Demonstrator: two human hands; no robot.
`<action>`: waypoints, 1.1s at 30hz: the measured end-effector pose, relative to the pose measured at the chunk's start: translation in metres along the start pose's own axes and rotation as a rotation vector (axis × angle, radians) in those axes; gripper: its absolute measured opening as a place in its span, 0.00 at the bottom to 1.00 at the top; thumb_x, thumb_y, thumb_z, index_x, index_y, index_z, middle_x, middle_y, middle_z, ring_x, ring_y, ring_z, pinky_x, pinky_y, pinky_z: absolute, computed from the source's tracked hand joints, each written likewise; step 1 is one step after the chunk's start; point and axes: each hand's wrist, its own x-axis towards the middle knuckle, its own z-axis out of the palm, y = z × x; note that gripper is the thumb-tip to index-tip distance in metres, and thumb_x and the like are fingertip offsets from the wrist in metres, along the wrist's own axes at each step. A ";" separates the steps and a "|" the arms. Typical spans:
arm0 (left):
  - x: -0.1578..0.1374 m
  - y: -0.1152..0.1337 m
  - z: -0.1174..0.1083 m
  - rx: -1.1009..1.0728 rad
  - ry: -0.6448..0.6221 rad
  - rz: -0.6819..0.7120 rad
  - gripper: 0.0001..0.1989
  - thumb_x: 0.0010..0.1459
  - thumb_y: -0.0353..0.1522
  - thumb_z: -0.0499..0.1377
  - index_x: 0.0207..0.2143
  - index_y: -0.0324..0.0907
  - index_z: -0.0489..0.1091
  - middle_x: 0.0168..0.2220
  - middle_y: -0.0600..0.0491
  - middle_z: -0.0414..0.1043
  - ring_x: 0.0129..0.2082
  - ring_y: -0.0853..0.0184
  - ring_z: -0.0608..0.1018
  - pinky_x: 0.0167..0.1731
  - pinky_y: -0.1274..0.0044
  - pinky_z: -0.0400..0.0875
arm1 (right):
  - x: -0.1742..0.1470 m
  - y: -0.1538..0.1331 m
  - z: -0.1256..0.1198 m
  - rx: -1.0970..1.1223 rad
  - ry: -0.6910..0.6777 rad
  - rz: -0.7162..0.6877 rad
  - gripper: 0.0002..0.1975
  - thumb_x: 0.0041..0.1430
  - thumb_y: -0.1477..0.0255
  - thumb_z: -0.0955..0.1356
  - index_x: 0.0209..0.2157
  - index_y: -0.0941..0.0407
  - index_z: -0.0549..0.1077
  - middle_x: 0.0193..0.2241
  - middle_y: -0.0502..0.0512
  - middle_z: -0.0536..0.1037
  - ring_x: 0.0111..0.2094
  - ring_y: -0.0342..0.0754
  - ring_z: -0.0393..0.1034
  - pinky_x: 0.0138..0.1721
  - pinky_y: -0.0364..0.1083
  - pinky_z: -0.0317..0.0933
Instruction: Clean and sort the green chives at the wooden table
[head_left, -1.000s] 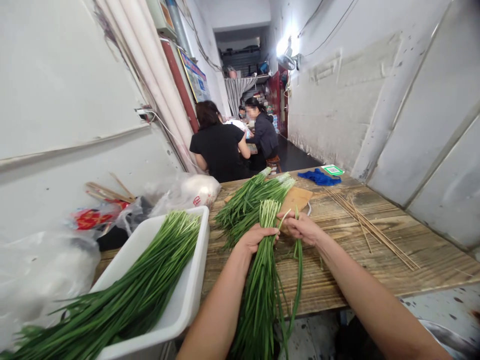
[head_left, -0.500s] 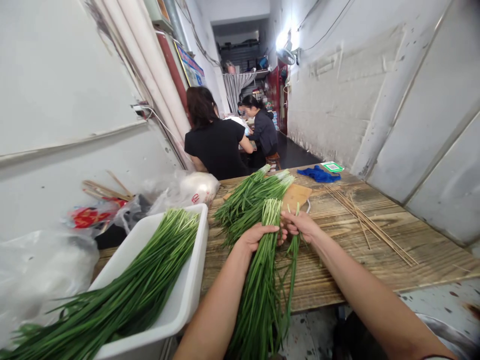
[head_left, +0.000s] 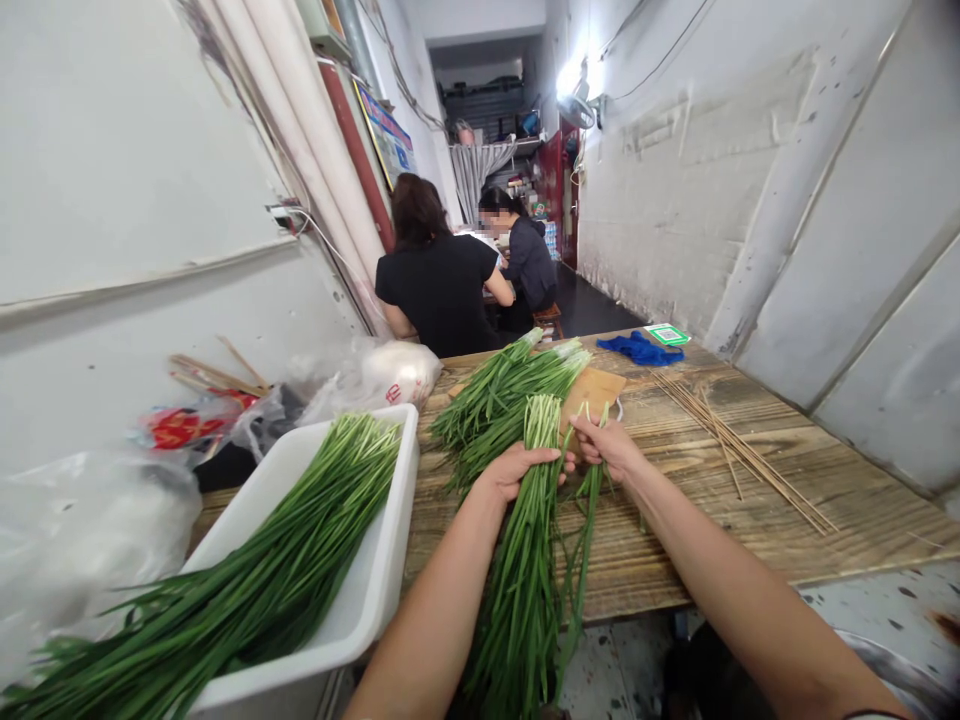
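My left hand [head_left: 521, 468] is wrapped round a thick bunch of garlic chives [head_left: 525, 560], pale stem ends up and green leaves hanging past the table edge. Just to its right, my right hand [head_left: 606, 447] pinches a few loose garlic chive stalks [head_left: 587, 530]; its fingertips are close to the bunch. Beyond both hands, bundled garlic chives [head_left: 502, 395] lie on a wooden cutting board [head_left: 600, 385]. More long chives [head_left: 292, 550] fill a white plastic tub [head_left: 375, 590] at the left.
Thin bamboo sticks [head_left: 742, 450] lie on the wooden table [head_left: 675, 540] at right. Behind them are a blue cloth [head_left: 641, 348] and a green QR card [head_left: 667, 334]. Plastic bags [head_left: 90, 530] crowd the left. Two people [head_left: 442, 280] sit beyond the table.
My right hand has moved slightly right, away from the bunch, with its few stalks. The left hand keeps its hold. The seated person in front has leaned a little to the right.
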 end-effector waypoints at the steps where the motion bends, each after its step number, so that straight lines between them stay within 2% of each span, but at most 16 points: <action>1: 0.001 -0.001 0.000 0.015 0.025 0.001 0.10 0.46 0.26 0.67 0.32 0.29 0.73 0.29 0.44 0.76 0.27 0.67 0.78 0.28 0.77 0.74 | 0.000 0.000 0.000 -0.003 -0.015 0.002 0.24 0.37 0.58 0.76 0.20 0.55 0.59 0.11 0.40 0.58 0.10 0.32 0.45 0.09 0.36 0.37; 6: 0.005 -0.003 -0.001 0.068 0.110 -0.003 0.08 0.45 0.27 0.68 0.27 0.30 0.73 0.23 0.48 0.74 0.20 0.71 0.75 0.23 0.79 0.72 | -0.002 -0.004 -0.001 -0.025 -0.071 -0.009 0.24 0.39 0.58 0.76 0.19 0.56 0.60 0.11 0.40 0.57 0.10 0.32 0.45 0.10 0.36 0.37; 13: 0.007 -0.002 0.000 0.015 0.143 0.031 0.07 0.46 0.26 0.67 0.27 0.29 0.74 0.22 0.48 0.74 0.20 0.71 0.75 0.22 0.81 0.71 | -0.001 -0.010 -0.004 -0.035 -0.116 0.010 0.22 0.41 0.56 0.75 0.19 0.58 0.66 0.08 0.40 0.56 0.10 0.32 0.44 0.11 0.36 0.38; 17: 0.005 0.001 0.004 0.008 0.198 0.044 0.06 0.46 0.25 0.66 0.25 0.30 0.73 0.20 0.49 0.73 0.18 0.72 0.74 0.21 0.81 0.70 | -0.002 -0.012 -0.003 -0.042 -0.098 -0.002 0.22 0.39 0.56 0.75 0.19 0.58 0.66 0.10 0.41 0.58 0.10 0.32 0.44 0.11 0.37 0.38; 21: 0.004 0.001 0.005 0.018 0.205 0.052 0.07 0.45 0.26 0.68 0.24 0.30 0.73 0.20 0.50 0.72 0.18 0.73 0.73 0.21 0.82 0.69 | -0.005 -0.009 0.000 -0.102 -0.111 -0.045 0.21 0.38 0.59 0.76 0.21 0.57 0.64 0.08 0.39 0.56 0.10 0.33 0.44 0.11 0.37 0.37; 28: 0.006 0.000 0.001 0.055 0.191 0.067 0.10 0.42 0.28 0.69 0.26 0.30 0.73 0.20 0.50 0.72 0.17 0.74 0.73 0.21 0.82 0.68 | 0.000 -0.006 -0.005 -0.140 -0.037 -0.084 0.21 0.40 0.57 0.75 0.19 0.56 0.63 0.07 0.40 0.55 0.09 0.34 0.44 0.12 0.38 0.38; 30: 0.006 0.000 -0.001 0.056 0.194 0.073 0.11 0.41 0.29 0.70 0.26 0.31 0.73 0.21 0.50 0.72 0.18 0.74 0.73 0.21 0.82 0.68 | 0.002 -0.010 -0.009 -0.118 0.061 -0.114 0.21 0.40 0.56 0.74 0.20 0.56 0.64 0.07 0.40 0.54 0.09 0.35 0.44 0.12 0.39 0.37; 33: 0.004 0.001 -0.002 0.046 0.191 0.088 0.12 0.39 0.28 0.71 0.25 0.31 0.72 0.22 0.50 0.73 0.19 0.73 0.74 0.21 0.82 0.68 | 0.003 -0.021 -0.017 -0.135 0.287 -0.250 0.19 0.41 0.56 0.73 0.24 0.56 0.68 0.08 0.39 0.53 0.10 0.35 0.43 0.13 0.40 0.38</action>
